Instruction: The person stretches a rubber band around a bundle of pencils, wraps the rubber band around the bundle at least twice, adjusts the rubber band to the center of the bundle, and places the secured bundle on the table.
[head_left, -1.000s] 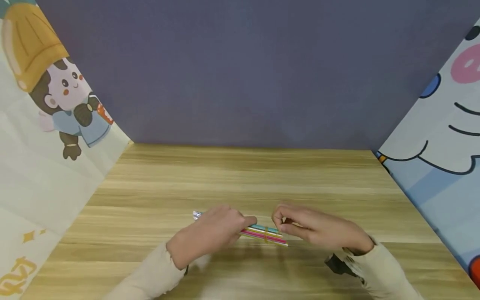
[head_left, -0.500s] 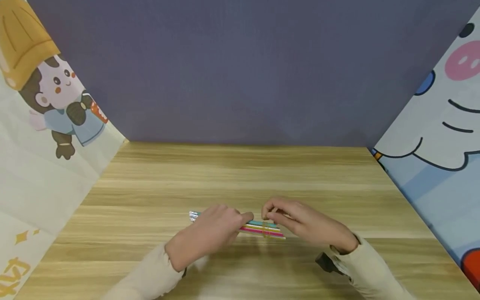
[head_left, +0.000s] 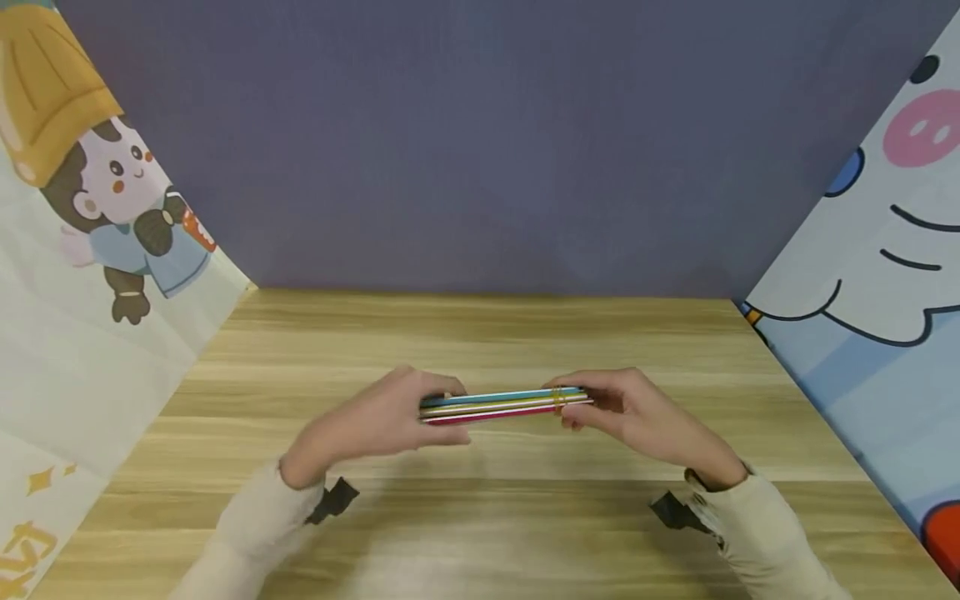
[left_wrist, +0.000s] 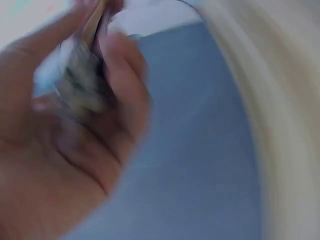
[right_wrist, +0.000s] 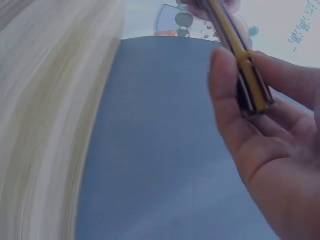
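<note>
A bundle of slim pencils [head_left: 502, 405], striped blue, yellow, white and pink, is held level over the table. My left hand [head_left: 367, 421] grips its left end between thumb and fingers; that end is blurred in the left wrist view. A yellowish rubber band [head_left: 558, 398] wraps the bundle near the right end. There my right hand [head_left: 645, 417] pinches the pencils, thumb on the near side and fingers on the far side. In the right wrist view the band [right_wrist: 244, 56] sits right at the fingertips, and the flat pencil ends point toward the palm.
The wood-grain table [head_left: 480, 333] runs back to a plain dark grey-blue panel [head_left: 480, 150]. Cartoon-printed sheets stand at the left [head_left: 150, 217] and right [head_left: 885, 283]. Black pieces [head_left: 678, 511] hang under both sleeves.
The left hand has shifted from over the middle of the bundle to its left end. The right hand, earlier beside the band, now pinches the banded end. The bundle has moved up and away.
</note>
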